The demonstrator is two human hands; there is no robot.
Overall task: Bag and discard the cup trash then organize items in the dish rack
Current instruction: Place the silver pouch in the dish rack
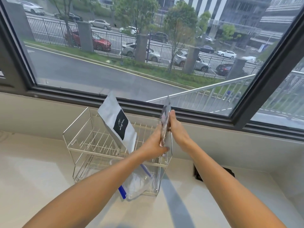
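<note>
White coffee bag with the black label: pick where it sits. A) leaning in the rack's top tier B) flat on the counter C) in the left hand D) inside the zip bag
A: the white coffee bag stands tilted in the top tier of the wire dish rack, apart from both hands.

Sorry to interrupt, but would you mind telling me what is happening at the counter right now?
A person is sorting a two-tier wire dish rack by the window. Both hands, left hand and right hand, press a flat silvery packet upright at the rack's right end. A white coffee bag leans in the upper tier, and a clear zip bag lies in the lower tier.
</note>
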